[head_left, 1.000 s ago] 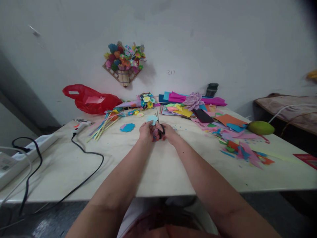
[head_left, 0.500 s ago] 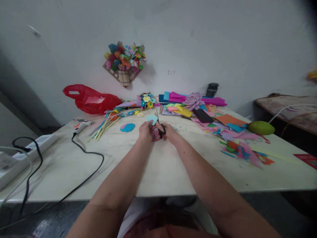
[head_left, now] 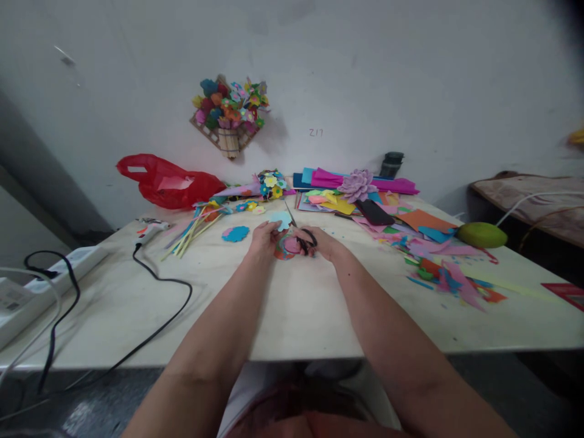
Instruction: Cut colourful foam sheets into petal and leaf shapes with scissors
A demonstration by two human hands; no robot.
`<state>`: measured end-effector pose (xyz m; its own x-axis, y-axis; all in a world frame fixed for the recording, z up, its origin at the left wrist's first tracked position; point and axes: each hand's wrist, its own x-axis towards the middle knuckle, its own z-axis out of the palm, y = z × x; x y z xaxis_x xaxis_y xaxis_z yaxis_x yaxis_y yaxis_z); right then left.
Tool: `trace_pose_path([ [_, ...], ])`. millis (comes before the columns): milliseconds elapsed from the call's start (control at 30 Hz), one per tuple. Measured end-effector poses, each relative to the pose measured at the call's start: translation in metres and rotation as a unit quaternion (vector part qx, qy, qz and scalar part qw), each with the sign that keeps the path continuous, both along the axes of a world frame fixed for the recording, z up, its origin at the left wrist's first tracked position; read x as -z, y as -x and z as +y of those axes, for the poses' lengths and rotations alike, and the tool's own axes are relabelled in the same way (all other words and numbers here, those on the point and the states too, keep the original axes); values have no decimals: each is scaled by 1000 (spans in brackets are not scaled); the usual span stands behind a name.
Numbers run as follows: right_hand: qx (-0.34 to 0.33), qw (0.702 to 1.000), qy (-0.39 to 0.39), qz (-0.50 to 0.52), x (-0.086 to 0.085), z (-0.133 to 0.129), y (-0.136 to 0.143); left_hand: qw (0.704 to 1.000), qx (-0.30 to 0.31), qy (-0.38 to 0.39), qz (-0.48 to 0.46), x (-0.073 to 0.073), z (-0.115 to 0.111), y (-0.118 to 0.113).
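Between the fingers of my left hand (head_left: 264,238) is a light blue paper piece (head_left: 281,219) with a curved edge. My right hand (head_left: 319,242) grips black-handled scissors (head_left: 309,238), whose blades point up and left beside the paper. Under the hands lies a round pink and orange piece (head_left: 286,246), partly covered by fingers. A blue scalloped paper shape (head_left: 236,233) rests on the table, left of my left hand.
A glue gun (head_left: 152,231) with a black cable and a power strip (head_left: 50,283) are at left. Thin paper strips (head_left: 191,233) and a red bag (head_left: 176,185) sit behind. Rightward are a phone (head_left: 374,213), paper scraps (head_left: 449,277) and a green fruit (head_left: 482,235).
My right hand has moved slightly right with the scissors, and the gap between my hands is wider. More of the round pink and orange piece shows.
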<state>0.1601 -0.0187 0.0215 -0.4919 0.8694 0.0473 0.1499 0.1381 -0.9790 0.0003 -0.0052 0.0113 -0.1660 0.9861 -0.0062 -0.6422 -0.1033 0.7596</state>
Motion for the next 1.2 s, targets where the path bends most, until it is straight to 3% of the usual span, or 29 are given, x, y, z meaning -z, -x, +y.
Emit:
trace_pose_path([
  [333, -26, 999, -11, -16, 0, 0, -4, 1000, 14, 5, 19, -3, -3, 3],
  [1200, -10, 1000, -17, -24, 4, 7, -4, 998, 31, 1, 45, -2, -3, 5],
])
